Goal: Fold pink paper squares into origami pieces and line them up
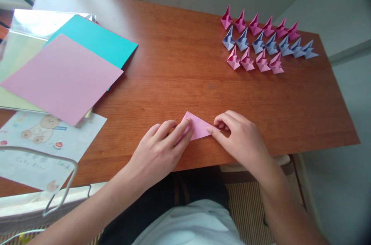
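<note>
A small piece of folded pink paper [198, 127], roughly triangular, lies near the table's front edge between my hands. My left hand [162, 144] covers its left part, holding it with the fingertips on top; the thumb's side is hard to see. At the paper's right corner, my right hand [242, 138] has its thumb tip on the edge, with the other fingers curled in and gripping there. Whatever lies under the left fingers is hidden.
Rows of folded paper figures stand at the back right: magenta [255, 25], blue [258, 42] and pink [262, 61]. On the left lie a large pink sheet [65, 77], a turquoise sheet [98, 40] and a bear-printed sheet [89, 133]. A bent pale rod [72, 175] crosses the front left.
</note>
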`<move>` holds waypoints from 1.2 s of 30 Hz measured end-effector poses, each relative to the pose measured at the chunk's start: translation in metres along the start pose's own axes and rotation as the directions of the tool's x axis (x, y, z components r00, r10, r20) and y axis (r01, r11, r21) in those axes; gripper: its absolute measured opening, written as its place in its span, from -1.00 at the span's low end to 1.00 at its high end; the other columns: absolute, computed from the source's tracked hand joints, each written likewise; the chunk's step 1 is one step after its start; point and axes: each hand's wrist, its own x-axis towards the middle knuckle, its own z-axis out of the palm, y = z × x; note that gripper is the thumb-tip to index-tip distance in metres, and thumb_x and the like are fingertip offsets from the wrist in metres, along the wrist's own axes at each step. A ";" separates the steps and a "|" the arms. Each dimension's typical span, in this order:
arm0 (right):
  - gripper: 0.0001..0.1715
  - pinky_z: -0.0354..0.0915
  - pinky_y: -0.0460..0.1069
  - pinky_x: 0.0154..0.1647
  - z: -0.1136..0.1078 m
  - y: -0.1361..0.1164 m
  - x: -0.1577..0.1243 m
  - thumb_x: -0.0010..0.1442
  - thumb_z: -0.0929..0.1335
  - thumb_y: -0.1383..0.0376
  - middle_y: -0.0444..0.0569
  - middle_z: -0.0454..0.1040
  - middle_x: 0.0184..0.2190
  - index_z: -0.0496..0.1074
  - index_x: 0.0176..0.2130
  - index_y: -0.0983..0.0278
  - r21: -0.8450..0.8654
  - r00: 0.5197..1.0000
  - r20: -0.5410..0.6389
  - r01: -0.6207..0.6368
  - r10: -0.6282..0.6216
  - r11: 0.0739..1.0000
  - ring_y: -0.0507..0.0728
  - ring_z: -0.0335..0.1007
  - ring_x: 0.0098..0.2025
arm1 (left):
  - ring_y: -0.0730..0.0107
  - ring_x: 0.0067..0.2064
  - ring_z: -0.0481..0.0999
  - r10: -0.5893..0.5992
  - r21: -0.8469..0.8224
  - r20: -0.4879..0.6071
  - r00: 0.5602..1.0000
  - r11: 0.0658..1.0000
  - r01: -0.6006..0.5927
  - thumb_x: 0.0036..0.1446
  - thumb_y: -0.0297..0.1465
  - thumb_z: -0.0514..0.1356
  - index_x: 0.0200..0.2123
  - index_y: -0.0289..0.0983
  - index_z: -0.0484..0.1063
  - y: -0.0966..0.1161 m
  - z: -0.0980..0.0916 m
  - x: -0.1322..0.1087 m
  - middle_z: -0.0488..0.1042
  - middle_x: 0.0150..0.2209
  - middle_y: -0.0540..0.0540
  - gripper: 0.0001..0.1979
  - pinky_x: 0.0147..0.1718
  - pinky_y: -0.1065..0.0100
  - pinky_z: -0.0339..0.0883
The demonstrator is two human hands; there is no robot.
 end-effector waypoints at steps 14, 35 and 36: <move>-0.93 0.39 -0.05 -0.28 -0.001 -0.027 -0.006 0.31 0.38 0.30 -0.10 0.58 -0.34 0.46 -0.28 0.19 0.453 0.978 -0.188 -0.001 0.096 0.892 0.09 0.51 -0.32 | 0.01 0.23 0.46 -0.250 -0.296 0.011 0.968 0.924 0.242 0.34 -0.20 0.21 0.33 -0.28 0.26 -0.003 -0.007 0.013 0.34 0.34 -0.32 -0.43 0.10 0.03 0.44; -0.58 0.46 0.07 0.01 0.008 -0.032 0.001 0.33 0.41 0.13 0.00 0.47 0.13 0.41 0.15 0.10 0.740 0.971 -0.194 0.050 0.141 0.671 0.15 0.49 0.01 | 0.12 0.13 0.58 -0.410 -0.891 0.419 0.810 -0.357 0.280 0.21 -0.29 0.37 0.17 -0.28 0.42 -0.011 -0.015 0.048 0.50 0.21 -0.25 -0.50 0.07 0.26 0.51; -0.56 0.47 0.06 0.01 0.008 -0.034 0.001 0.33 0.42 0.12 0.00 0.46 0.14 0.40 0.16 0.09 0.749 0.977 -0.173 0.051 0.121 0.661 0.15 0.48 0.02 | 0.13 0.11 0.59 -0.412 -0.888 0.421 0.808 -0.367 0.276 0.20 -0.29 0.37 0.16 -0.28 0.43 -0.011 -0.014 0.048 0.50 0.21 -0.24 -0.51 0.06 0.27 0.51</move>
